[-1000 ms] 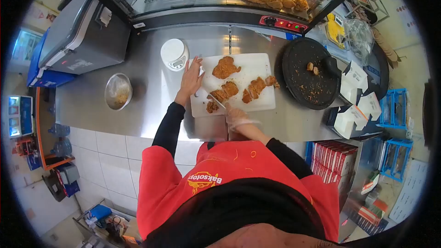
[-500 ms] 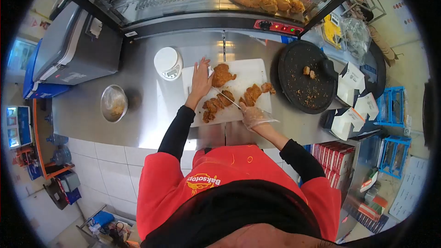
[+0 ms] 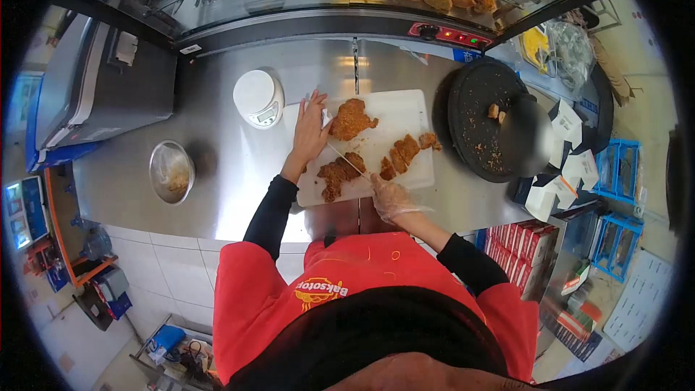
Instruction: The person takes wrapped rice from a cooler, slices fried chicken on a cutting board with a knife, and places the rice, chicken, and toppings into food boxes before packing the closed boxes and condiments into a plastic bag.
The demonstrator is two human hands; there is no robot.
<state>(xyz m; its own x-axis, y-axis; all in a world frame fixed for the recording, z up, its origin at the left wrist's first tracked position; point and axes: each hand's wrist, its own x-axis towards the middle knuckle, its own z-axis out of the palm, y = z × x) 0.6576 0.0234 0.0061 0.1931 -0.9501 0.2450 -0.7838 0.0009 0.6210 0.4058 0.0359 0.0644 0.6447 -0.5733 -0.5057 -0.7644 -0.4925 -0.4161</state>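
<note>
My right hand (image 3: pixel 392 198), in a clear plastic glove, is wrapped round a knife (image 3: pixel 349 161) whose thin blade points up and left over the cut fried chicken (image 3: pixel 340 175). My left hand (image 3: pixel 310 132) lies on the upper left of the white cutting board (image 3: pixel 405 107), fingers stretched out. Something small and white (image 3: pixel 326 118) shows between its thumb and fingers; I cannot make out what it is. Close by its thumb is a larger uncut piece of fried chicken (image 3: pixel 352 119). More sliced chicken (image 3: pixel 404 152) lies at the board's right.
Left of the board are a white kitchen scale (image 3: pixel 258 99) and a metal bowl (image 3: pixel 172 172). A round black pan with crumbs (image 3: pixel 478 130) stands on the right, beside open white boxes (image 3: pixel 541 201). A glass food warmer (image 3: pixel 289 23) spans the back.
The view has shifted slightly. My right hand and the knife have moved a little left and down, and the chicken pieces near the blade have shifted. My left hand stays on the board.
</note>
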